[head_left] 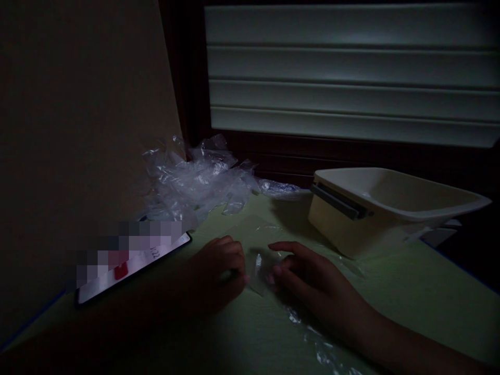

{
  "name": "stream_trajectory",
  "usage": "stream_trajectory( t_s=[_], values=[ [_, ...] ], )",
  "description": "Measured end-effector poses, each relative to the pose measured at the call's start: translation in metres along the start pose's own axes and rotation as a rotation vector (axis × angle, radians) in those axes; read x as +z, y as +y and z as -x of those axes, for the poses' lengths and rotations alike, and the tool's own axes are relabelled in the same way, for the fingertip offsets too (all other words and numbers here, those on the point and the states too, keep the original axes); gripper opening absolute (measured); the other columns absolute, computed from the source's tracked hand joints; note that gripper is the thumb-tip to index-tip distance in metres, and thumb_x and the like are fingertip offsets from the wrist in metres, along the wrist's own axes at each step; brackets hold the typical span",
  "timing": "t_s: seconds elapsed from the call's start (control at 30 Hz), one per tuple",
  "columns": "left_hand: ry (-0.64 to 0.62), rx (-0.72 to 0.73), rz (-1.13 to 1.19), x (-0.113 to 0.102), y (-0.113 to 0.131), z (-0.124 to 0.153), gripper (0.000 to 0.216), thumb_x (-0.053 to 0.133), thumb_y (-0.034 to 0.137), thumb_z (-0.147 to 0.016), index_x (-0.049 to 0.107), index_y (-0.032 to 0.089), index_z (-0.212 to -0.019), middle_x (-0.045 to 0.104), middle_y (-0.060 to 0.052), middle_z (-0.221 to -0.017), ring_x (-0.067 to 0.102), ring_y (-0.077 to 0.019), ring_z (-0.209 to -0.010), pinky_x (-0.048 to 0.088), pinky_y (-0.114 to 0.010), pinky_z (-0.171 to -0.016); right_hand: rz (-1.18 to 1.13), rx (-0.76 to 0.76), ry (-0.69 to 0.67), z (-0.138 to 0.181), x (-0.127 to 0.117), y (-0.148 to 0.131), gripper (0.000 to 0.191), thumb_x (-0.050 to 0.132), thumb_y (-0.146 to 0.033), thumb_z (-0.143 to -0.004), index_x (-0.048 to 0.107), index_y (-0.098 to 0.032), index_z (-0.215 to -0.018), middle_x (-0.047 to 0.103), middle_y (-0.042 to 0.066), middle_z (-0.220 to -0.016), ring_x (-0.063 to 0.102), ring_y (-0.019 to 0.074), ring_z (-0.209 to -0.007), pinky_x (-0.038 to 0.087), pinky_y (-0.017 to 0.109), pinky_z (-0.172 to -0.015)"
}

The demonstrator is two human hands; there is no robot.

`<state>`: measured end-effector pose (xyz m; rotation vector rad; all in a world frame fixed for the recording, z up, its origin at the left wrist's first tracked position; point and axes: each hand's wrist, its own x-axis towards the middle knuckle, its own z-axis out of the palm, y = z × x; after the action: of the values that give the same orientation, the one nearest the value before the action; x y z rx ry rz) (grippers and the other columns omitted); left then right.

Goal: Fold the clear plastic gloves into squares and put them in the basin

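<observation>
Between my hands is a clear, thin plastic bag, its outline hard to make out in the dim light. My left hand is closed at the bag's left side, fingers curled and thumb pressed in. On the other side, my right hand pinches the bag between thumb and curled fingers, with the index finger stretched out above. More clear plastic lies on the table under and in front of my right wrist.
A crumpled heap of clear plastic bags sits at the back left. A lit phone lies left of my left hand. At the back right stands a cream plastic bin with a grey handle. The table is pale green; a slatted panel rises behind it.
</observation>
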<state>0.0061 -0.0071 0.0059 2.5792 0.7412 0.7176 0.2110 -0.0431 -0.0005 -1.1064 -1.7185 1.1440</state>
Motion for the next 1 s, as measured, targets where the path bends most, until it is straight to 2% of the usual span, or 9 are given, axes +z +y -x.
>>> stream_trajectory(
  t_s=[0.1,0.2,0.3,0.43,0.63,0.73,0.8,0.93,1.0],
  values=[
    [0.011,-0.01,-0.041,0.002,-0.001,-0.001,0.018,0.044,0.017,-0.083,0.047,0.016,-0.066,0.048,-0.001,-0.072,0.043,-0.0156,-0.073,0.035,-0.029,-0.07,0.154,-0.083,0.08,0.001,-0.002,-0.001,0.03,0.048,-0.025,-0.086,0.043,-0.02,-0.115,0.059,0.001,-0.076,0.056,0.0122,-0.061,0.045,0.024,-0.055],
    [0.005,-0.039,-0.083,0.002,0.0,-0.002,0.018,0.046,0.017,-0.083,0.047,0.016,-0.064,0.048,-0.001,-0.072,0.043,-0.0162,-0.073,0.036,-0.03,-0.069,0.461,-0.327,0.165,0.004,-0.006,-0.006,0.024,0.048,-0.017,-0.085,0.048,-0.02,-0.108,0.057,0.005,-0.089,0.057,0.0137,-0.074,0.048,0.027,-0.065],
    [0.009,-0.087,-0.108,0.001,0.003,-0.004,0.018,0.049,0.018,-0.08,0.047,0.016,-0.062,0.048,-0.002,-0.071,0.043,-0.017,-0.073,0.036,-0.031,-0.069,0.719,-0.571,0.136,0.008,-0.009,-0.011,0.021,0.045,-0.012,-0.085,0.053,-0.018,-0.103,0.056,0.009,-0.097,0.056,0.0165,-0.086,0.048,0.028,-0.071],
    [0.021,-0.123,-0.159,0.001,0.003,-0.004,0.014,0.051,0.016,-0.077,0.048,0.016,-0.063,0.048,-0.002,-0.07,0.043,-0.0176,-0.073,0.037,-0.031,-0.068,0.879,-0.708,0.039,0.01,-0.007,-0.013,0.023,0.041,-0.012,-0.087,0.058,-0.015,-0.103,0.062,0.011,-0.097,0.057,0.0205,-0.087,0.048,0.033,-0.071],
    [0.067,-0.155,-0.247,0.004,0.003,-0.003,0.009,0.054,0.015,-0.072,0.047,0.017,-0.067,0.05,-0.001,-0.073,0.045,-0.0179,-0.074,0.038,-0.032,-0.068,0.955,-0.623,-0.11,0.007,-0.002,-0.009,0.024,0.045,-0.011,-0.086,0.06,-0.016,-0.104,0.065,0.01,-0.096,0.058,0.0204,-0.084,0.047,0.035,-0.072],
    [0.101,-0.144,-0.374,0.001,0.007,-0.004,0.012,0.058,0.018,-0.071,0.051,0.015,-0.081,0.052,-0.004,-0.083,0.047,-0.0208,-0.079,0.04,-0.036,-0.071,1.012,-0.538,-0.176,0.007,-0.001,-0.008,0.024,0.05,-0.008,-0.082,0.061,-0.017,-0.101,0.065,0.007,-0.097,0.058,0.0201,-0.084,0.045,0.035,-0.075],
    [0.061,-0.121,-0.502,-0.001,0.012,-0.004,0.013,0.06,0.02,-0.073,0.052,0.014,-0.082,0.053,-0.006,-0.085,0.048,-0.0224,-0.08,0.041,-0.037,-0.07,1.03,-0.51,-0.187,0.007,-0.001,-0.009,0.025,0.052,-0.008,-0.081,0.06,-0.019,-0.102,0.065,0.006,-0.096,0.057,0.0199,-0.083,0.044,0.035,-0.075],
    [-0.051,0.11,-0.647,-0.001,0.022,-0.001,0.013,0.053,0.018,-0.082,0.052,0.015,-0.069,0.054,-0.004,-0.074,0.049,-0.0196,-0.071,0.041,-0.033,-0.065,1.014,-0.465,-0.213,0.007,-0.003,-0.015,0.02,0.051,-0.011,-0.081,0.061,-0.019,-0.097,0.064,0.006,-0.092,0.057,0.0199,-0.084,0.043,0.035,-0.075],
    [-0.095,0.151,-0.635,0.002,0.027,0.002,0.011,0.053,0.016,-0.082,0.052,0.015,-0.072,0.054,-0.003,-0.073,0.05,-0.0179,-0.069,0.042,-0.031,-0.062,1.006,-0.448,-0.214,0.007,-0.004,-0.016,0.018,0.049,-0.012,-0.082,0.062,-0.018,-0.093,0.065,0.007,-0.092,0.057,0.0204,-0.085,0.043,0.036,-0.076]
  ],
)
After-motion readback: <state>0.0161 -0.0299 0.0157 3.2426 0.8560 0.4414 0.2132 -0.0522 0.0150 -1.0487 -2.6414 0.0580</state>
